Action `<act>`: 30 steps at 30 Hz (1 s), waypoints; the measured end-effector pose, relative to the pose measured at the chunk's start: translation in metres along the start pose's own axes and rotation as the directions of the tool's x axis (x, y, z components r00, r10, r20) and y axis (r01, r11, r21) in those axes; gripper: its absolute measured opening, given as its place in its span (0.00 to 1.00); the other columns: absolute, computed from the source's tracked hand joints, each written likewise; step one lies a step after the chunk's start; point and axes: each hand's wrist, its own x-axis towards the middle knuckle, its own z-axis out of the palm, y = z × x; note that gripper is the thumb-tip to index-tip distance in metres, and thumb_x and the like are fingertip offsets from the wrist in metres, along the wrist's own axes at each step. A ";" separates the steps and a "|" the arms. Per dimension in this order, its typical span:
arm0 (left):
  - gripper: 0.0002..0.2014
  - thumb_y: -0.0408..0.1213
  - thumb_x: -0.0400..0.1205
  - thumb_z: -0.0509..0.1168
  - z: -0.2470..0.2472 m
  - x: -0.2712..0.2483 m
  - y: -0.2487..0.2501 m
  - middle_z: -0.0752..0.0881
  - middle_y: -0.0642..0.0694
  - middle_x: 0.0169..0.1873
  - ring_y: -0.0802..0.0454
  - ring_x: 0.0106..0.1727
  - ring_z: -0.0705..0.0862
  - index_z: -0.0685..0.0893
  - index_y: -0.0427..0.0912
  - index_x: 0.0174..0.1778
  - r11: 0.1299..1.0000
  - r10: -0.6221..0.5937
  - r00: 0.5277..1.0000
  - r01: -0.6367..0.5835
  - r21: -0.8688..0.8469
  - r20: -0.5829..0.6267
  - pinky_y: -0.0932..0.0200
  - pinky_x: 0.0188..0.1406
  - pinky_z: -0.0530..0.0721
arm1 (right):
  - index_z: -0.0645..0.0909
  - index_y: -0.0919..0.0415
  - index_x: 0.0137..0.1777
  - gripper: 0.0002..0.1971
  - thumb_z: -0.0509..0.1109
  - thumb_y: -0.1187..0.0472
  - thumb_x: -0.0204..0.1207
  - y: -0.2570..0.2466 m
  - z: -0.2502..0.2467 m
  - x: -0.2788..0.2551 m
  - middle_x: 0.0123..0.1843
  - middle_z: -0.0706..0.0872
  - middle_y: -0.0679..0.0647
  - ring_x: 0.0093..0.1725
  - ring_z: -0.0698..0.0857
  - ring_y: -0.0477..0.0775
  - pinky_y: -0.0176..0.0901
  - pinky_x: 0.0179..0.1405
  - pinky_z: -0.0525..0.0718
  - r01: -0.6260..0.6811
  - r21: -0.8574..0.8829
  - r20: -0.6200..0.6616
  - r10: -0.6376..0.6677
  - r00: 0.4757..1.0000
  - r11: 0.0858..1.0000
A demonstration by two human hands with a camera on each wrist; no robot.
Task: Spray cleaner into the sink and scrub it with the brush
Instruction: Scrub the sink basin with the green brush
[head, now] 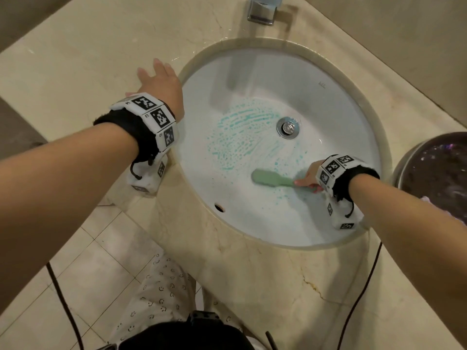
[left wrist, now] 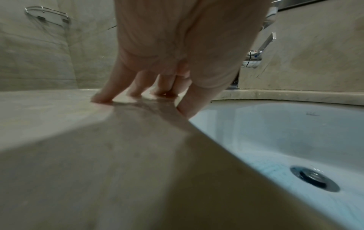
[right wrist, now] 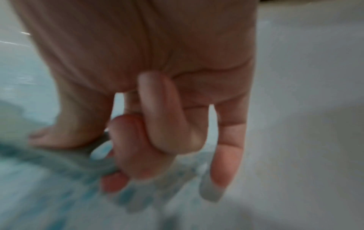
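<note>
A white oval sink (head: 336, 117) is set in a beige marble counter, with teal cleaner streaks (head: 240, 137) smeared left of the drain (head: 287, 127). A pale green brush (head: 270, 178) lies head-down on the near wall of the basin. My right hand (head: 309, 176) grips its handle (right wrist: 82, 157), thumb on top and fingers curled under; the wrist view is blurred. My left hand (head: 158, 80) rests flat on the counter beside the sink's left rim, fingers (left wrist: 102, 95) straight and spread on the wet stone, holding nothing.
A chrome faucet (head: 262, 10) stands behind the basin. A dark round bowl (head: 439, 173) sits on the counter at the right edge. An overflow hole (head: 219, 207) shows on the near sink wall. Tiled floor (head: 88, 261) lies below left, with cables hanging.
</note>
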 end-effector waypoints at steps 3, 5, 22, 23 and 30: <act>0.39 0.29 0.79 0.62 -0.002 -0.002 0.001 0.47 0.31 0.81 0.24 0.76 0.59 0.45 0.28 0.81 1.000 -0.005 1.000 0.005 0.007 0.007 0.29 0.74 0.62 | 0.69 0.50 0.28 0.23 0.55 0.39 0.81 0.014 -0.009 0.003 0.34 0.80 0.57 0.39 0.84 0.58 0.45 0.44 0.79 -0.120 -0.020 -0.229 0.112 0.967 0.993; 0.39 0.29 0.80 0.61 -0.004 -0.004 0.003 0.46 0.32 0.81 0.24 0.77 0.56 0.45 0.29 0.81 1.000 -0.019 1.000 0.020 0.000 0.017 0.30 0.74 0.62 | 0.68 0.56 0.29 0.22 0.57 0.47 0.84 0.016 -0.012 0.001 0.34 0.77 0.58 0.34 0.79 0.56 0.42 0.32 0.73 -0.095 0.199 -0.252 0.145 0.957 0.975; 0.36 0.29 0.83 0.60 -0.030 -0.035 0.016 0.47 0.32 0.81 0.27 0.79 0.52 0.45 0.27 0.81 0.995 -0.048 0.996 0.040 0.096 0.078 0.37 0.77 0.59 | 0.76 0.57 0.27 0.27 0.63 0.33 0.73 -0.006 -0.021 -0.032 0.31 0.82 0.54 0.30 0.78 0.53 0.39 0.39 0.77 -0.064 0.275 -0.158 0.111 0.981 0.959; 0.36 0.30 0.83 0.59 -0.035 -0.036 0.019 0.47 0.32 0.81 0.29 0.80 0.52 0.45 0.27 0.81 0.994 -0.057 0.994 0.047 0.103 0.096 0.38 0.78 0.58 | 0.75 0.58 0.28 0.25 0.61 0.39 0.78 -0.008 -0.025 -0.038 0.29 0.78 0.53 0.28 0.74 0.51 0.37 0.35 0.74 -0.020 0.425 -0.174 0.103 0.979 0.905; 0.23 0.37 0.82 0.64 -0.059 -0.036 0.046 0.67 0.34 0.73 0.35 0.71 0.70 0.72 0.33 0.71 0.967 0.162 0.987 -0.163 -0.196 -0.018 0.43 0.67 0.74 | 0.75 0.62 0.33 0.18 0.60 0.55 0.84 -0.010 -0.043 -0.085 0.28 0.75 0.52 0.26 0.70 0.48 0.38 0.31 0.77 0.200 0.903 -0.311 0.258 0.915 0.379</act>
